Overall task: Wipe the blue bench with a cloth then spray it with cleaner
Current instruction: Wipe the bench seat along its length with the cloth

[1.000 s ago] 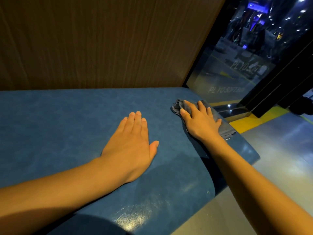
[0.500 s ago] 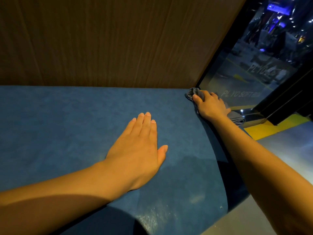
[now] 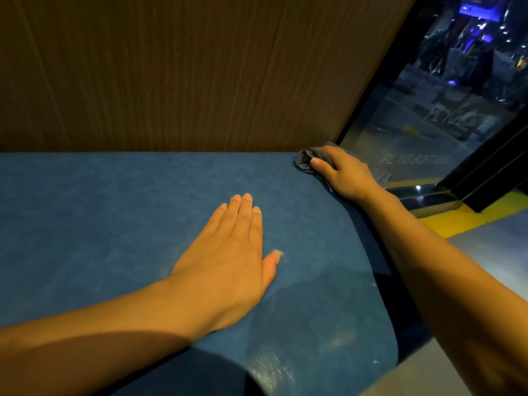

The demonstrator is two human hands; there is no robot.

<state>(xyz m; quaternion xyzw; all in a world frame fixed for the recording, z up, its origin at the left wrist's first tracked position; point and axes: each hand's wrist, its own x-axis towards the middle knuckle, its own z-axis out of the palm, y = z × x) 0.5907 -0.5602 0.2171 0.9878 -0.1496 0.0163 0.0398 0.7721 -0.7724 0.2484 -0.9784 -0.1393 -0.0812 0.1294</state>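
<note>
The blue bench [image 3: 100, 224] fills the lower left and middle of the head view. My left hand [image 3: 228, 252] lies flat on its seat, palm down, fingers together, holding nothing. My right hand [image 3: 345, 172] presses a bunched grey cloth [image 3: 305, 161] against the bench's far right corner, where the seat meets the wall. Most of the cloth is hidden under that hand; one end sticks out to the right over the bench edge. No spray bottle is in view.
A brown wood-grain wall [image 3: 185, 72] rises directly behind the bench. To the right stands a glass panel [image 3: 423, 132] with a dark frame. A yellow floor strip [image 3: 471, 218] and grey floor [image 3: 500, 247] lie beyond the bench's right edge.
My right hand has slid the cloth from the bench's right edge toward the back corner by the wall. My left hand has stayed flat on the seat.
</note>
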